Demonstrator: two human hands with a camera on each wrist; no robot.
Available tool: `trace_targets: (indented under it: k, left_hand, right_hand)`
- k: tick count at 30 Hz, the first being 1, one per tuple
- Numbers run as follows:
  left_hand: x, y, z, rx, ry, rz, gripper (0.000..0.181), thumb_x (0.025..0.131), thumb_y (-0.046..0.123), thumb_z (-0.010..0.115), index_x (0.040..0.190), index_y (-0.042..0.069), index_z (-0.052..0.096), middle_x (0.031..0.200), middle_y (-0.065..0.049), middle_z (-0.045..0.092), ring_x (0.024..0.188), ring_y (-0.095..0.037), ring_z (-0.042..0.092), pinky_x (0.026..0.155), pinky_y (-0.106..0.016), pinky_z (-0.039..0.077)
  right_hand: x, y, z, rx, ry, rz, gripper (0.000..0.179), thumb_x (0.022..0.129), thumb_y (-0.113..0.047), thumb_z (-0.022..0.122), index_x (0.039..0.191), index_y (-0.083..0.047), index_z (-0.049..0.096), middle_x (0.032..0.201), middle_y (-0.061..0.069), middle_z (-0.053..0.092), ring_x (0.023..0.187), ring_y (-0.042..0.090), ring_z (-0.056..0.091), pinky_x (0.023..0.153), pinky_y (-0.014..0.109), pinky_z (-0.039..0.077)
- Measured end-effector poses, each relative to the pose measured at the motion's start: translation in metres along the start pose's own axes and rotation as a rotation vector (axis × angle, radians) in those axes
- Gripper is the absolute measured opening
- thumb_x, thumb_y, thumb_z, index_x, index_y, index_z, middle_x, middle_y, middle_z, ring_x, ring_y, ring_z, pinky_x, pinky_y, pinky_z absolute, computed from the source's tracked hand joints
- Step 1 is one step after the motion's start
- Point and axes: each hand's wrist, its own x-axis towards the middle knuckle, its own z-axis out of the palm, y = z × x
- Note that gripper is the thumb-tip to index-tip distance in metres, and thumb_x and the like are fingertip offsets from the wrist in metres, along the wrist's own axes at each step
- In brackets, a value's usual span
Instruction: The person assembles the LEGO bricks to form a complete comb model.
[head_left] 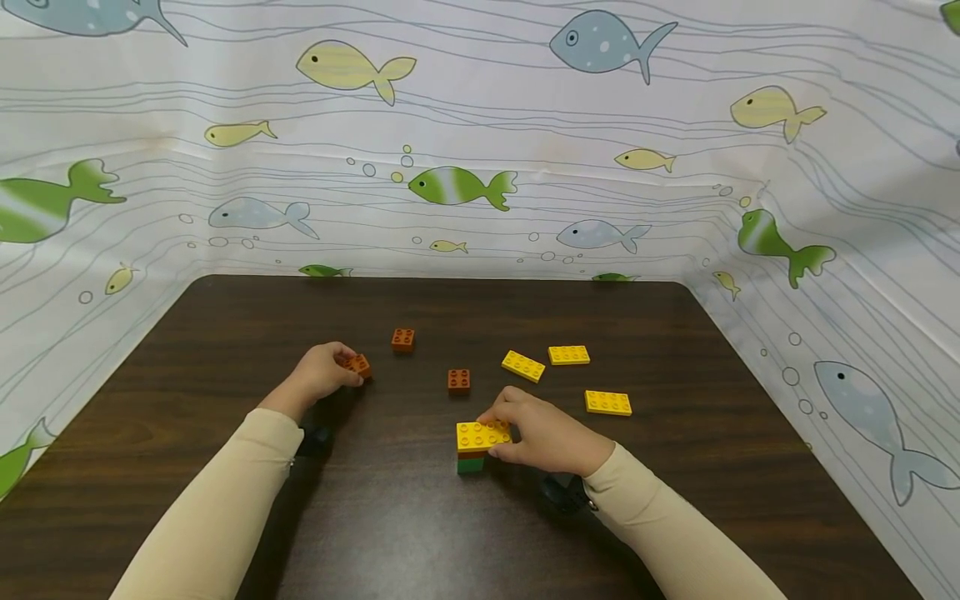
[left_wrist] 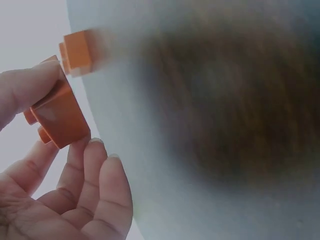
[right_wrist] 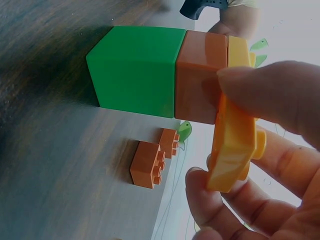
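Observation:
My left hand (head_left: 321, 372) pinches an orange-brown toy building brick (left_wrist: 65, 120) between thumb and fingers, over the left part of the table. My right hand (head_left: 553, 429) grips a flat yellow brick (head_left: 472, 437) on top of a small stack. Below the yellow piece come an orange-brown brick (right_wrist: 200, 75) and, lowest, a green block (right_wrist: 137, 70) standing on the table. The right wrist view shows the yellow brick overhanging the stack on the right hand's side, with the thumb near the seam.
Two loose orange-brown bricks (head_left: 402, 339) (head_left: 459, 382) lie between the hands and farther back. Right of them lie three flat yellow bricks (head_left: 522, 366) (head_left: 568, 355) (head_left: 608, 402). A fish-print curtain (head_left: 480, 125) hangs around the dark table (head_left: 382, 517).

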Motion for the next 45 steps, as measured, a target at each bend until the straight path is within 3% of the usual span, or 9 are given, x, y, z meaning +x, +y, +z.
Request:
trace_targets:
  k: [5, 17, 33, 45]
  left_hand:
    - [-0.004, 0.007, 0.002, -0.066, 0.017, 0.047, 0.048, 0.088, 0.008, 0.066, 0.128, -0.010, 0.047, 0.119, -0.030, 0.052, 0.097, -0.034, 0.054, 0.079, -0.040, 0.046]
    - [-0.014, 0.031, 0.011, -0.114, 0.048, 0.124, 0.048, 0.090, 0.010, 0.063, 0.132, -0.006, 0.047, 0.123, -0.027, 0.053, 0.108, -0.037, 0.053, 0.087, -0.045, 0.046]
    - [-0.039, 0.064, 0.032, -0.106, 0.039, 0.260, 0.046, 0.088, 0.011, 0.066, 0.129, -0.003, 0.051, 0.118, -0.021, 0.050, 0.105, -0.034, 0.052, 0.082, -0.044, 0.048]
    - [-0.061, 0.083, 0.053, -0.111, -0.020, 0.365, 0.038, 0.084, 0.010, 0.070, 0.120, 0.002, 0.058, 0.109, -0.011, 0.055, 0.097, -0.028, 0.053, 0.075, -0.036, 0.050]
  right_hand:
    - [0.000, 0.001, 0.000, 0.004, 0.001, 0.005, 0.038, 0.085, -0.019, 0.075, 0.121, -0.012, 0.067, 0.099, -0.008, 0.049, 0.085, 0.010, 0.050, 0.078, 0.025, 0.046]
    - [-0.001, 0.001, 0.001, 0.007, 0.013, -0.007, 0.036, 0.085, -0.017, 0.075, 0.119, -0.010, 0.067, 0.098, -0.006, 0.050, 0.085, 0.011, 0.050, 0.077, 0.026, 0.046]
    - [0.000, 0.001, 0.000, 0.007, 0.000, 0.011, 0.038, 0.084, -0.019, 0.075, 0.121, -0.012, 0.067, 0.099, -0.007, 0.050, 0.085, 0.010, 0.050, 0.078, 0.026, 0.046]
    - [0.001, 0.000, -0.001, 0.017, -0.004, 0.004, 0.038, 0.084, -0.018, 0.075, 0.120, -0.011, 0.067, 0.098, -0.005, 0.050, 0.085, 0.011, 0.050, 0.079, 0.027, 0.046]
